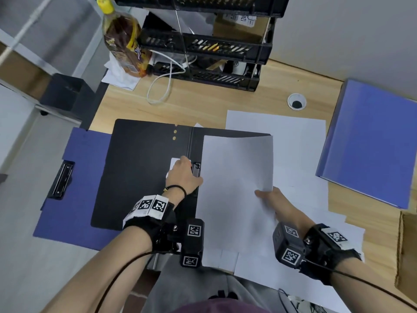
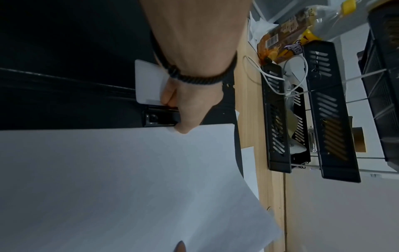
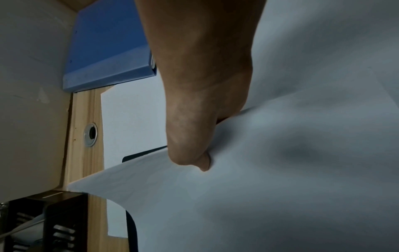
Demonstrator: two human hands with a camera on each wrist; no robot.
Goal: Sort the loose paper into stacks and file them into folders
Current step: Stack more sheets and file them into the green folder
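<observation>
An open black folder (image 1: 140,168) lies on the desk in front of me. My left hand (image 1: 184,175) grips its metal clip (image 2: 159,117) at the spine, fingers curled over the lever. My right hand (image 1: 268,196) pinches the right edge of a white paper stack (image 1: 234,181), thumb on top, holding it over the folder's right half. The stack's left edge (image 2: 108,153) sits beside the clip. Its far right corner bows upward in the right wrist view, where the right hand (image 3: 194,158) shows its thumb pressed on the paper (image 3: 280,187).
Loose white sheets (image 1: 300,141) spread under and right of the stack. An open blue folder (image 1: 74,177) lies under the black one at left; a shut blue folder (image 1: 372,141) at right. Black stacked trays (image 1: 216,48), a bottle (image 1: 124,39) and a white cable (image 1: 162,86) stand behind.
</observation>
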